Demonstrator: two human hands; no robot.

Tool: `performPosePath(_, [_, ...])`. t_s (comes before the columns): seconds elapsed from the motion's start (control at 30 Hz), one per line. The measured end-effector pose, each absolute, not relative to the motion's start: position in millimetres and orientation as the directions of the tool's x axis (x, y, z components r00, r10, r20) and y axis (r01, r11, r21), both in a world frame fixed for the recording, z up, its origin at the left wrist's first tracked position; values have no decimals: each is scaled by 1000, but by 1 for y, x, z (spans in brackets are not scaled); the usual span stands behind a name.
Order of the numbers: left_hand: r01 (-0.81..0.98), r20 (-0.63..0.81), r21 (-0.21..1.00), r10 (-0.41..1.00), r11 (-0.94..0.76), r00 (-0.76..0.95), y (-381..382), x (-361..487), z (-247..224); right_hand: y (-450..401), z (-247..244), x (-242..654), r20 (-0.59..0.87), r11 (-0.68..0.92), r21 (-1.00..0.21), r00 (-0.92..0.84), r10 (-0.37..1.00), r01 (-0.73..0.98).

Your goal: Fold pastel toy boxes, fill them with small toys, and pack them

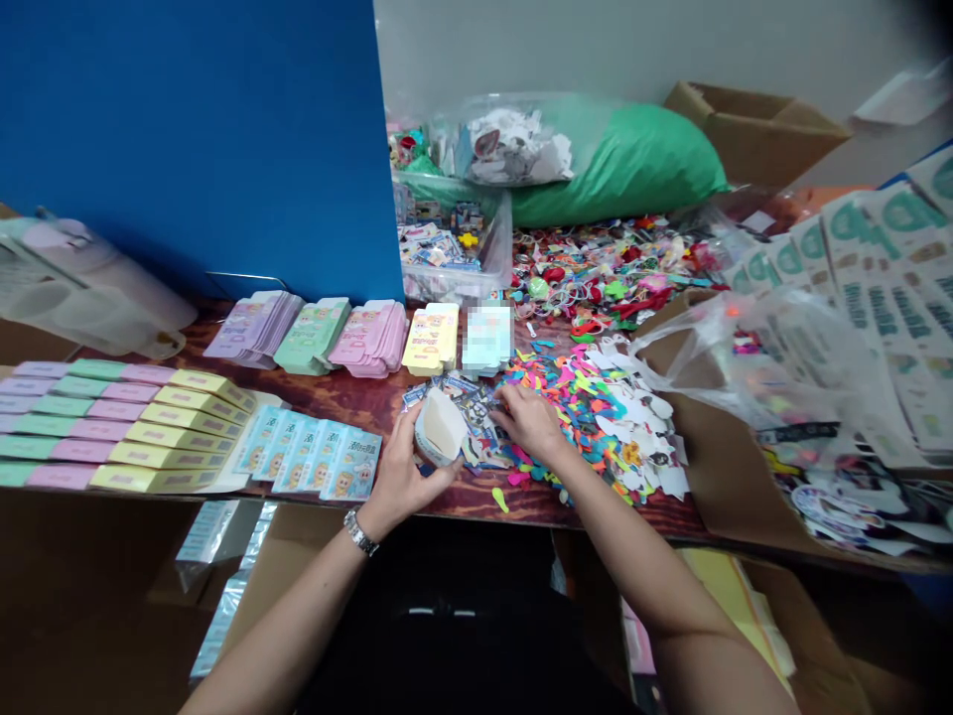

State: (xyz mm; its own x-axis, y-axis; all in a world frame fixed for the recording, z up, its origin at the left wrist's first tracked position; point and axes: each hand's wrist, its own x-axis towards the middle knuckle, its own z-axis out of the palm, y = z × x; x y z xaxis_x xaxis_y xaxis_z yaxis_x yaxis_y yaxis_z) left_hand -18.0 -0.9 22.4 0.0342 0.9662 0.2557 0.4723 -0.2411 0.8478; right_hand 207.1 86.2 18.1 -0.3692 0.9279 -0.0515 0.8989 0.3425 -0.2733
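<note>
My left hand point(398, 472) is wrapped round a small light-blue paper box point(439, 429), tilted with its open mouth facing up and its pale inside showing. My right hand point(534, 425) reaches into a heap of small dark printed packets point(476, 409) just right of the box. Its fingertips are bent together at the heap's edge; what they pinch, if anything, is hidden. Beside that hand spreads a pile of colourful balloons point(555, 382), with white cut-out stickers point(647, 437) to the right.
Flat box stacks, purple point(253, 328), green point(313, 335), pink point(370, 338) and yellow point(432, 338), line the back. Finished-looking blue boxes point(349, 465) and rows of coloured boxes point(171, 447) lie left. A cardboard box point(722, 447) stands right; mixed trinkets point(596, 273) are heaped behind.
</note>
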Motion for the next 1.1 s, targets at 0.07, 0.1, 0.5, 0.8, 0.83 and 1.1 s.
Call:
performPosePath(0.07, [493,270,834,963,-246,24,0,-18,23,86,16,208,-13,344,-302,-364,931,889])
performPosePath(0.1, [497,272,832,962,-247,23,0,-18,23,87,15,209,2,357,-298,-373,928,885])
performPosePath(0.5, [513,242,832,970,-210,5,0,-16,14,111,15,204,-215,232,-257,-289,933,938])
performPosePath(0.8, [536,253,788,953,-304,169,2,-5,22,114,2,216,-36,192,-621,-273,961,760])
performPosePath(0.83, [543,261,785,954,-297,145,2,-6,21,112,4,218,-4,193,-684,-268,963,704])
performPosePath(1.1, [649,296,740,952,-174,-82,7,-18,10,84,52,222,280,245,-954,222,934,174])
